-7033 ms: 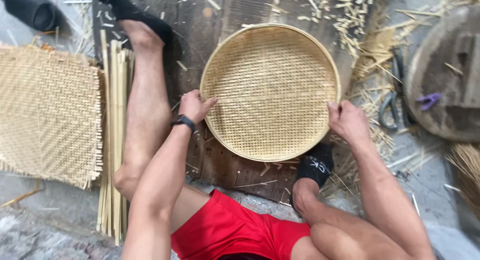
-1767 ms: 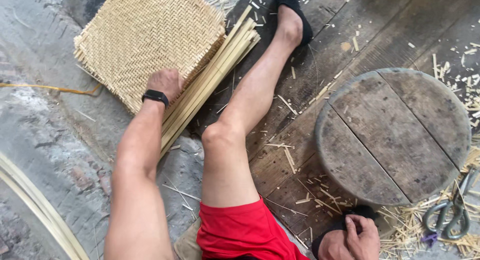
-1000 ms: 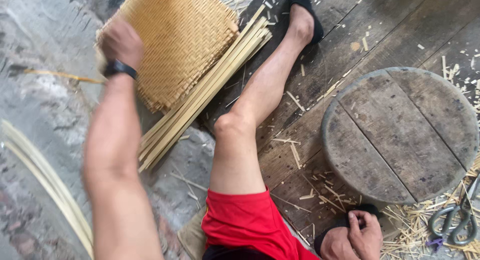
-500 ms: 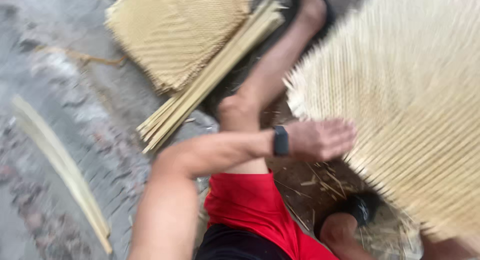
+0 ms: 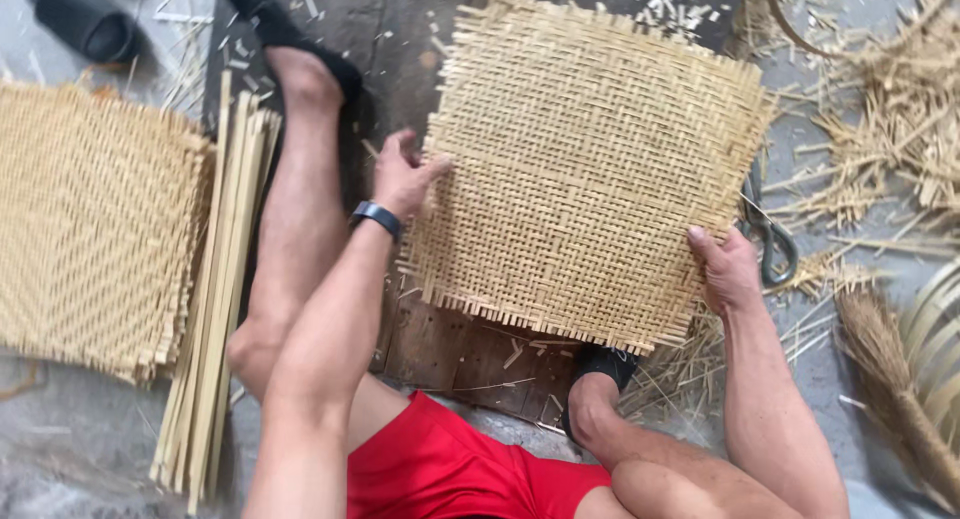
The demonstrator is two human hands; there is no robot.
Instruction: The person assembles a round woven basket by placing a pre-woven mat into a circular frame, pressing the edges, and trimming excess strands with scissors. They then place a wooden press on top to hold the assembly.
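Observation:
A square woven bamboo mat (image 5: 590, 169) with frayed edges lies flat in front of me over a round wooden block. My left hand (image 5: 405, 174), with a black wristband, rests its fingers on the mat's left edge. My right hand (image 5: 725, 264) presses on the mat's lower right edge. My legs stretch to either side, in red shorts and black shoes.
A stack of similar woven mats (image 5: 90, 229) lies at the left beside a bundle of bamboo strips (image 5: 215, 299). Scissors (image 5: 770, 244) lie right of the mat. Bamboo shavings (image 5: 880, 129) litter the right side. A black sandal (image 5: 80, 24) sits top left.
My left hand reached to the stack at the left, took a woven mat, and swung it over onto the round wooden block. Both hands now rest on its edges.

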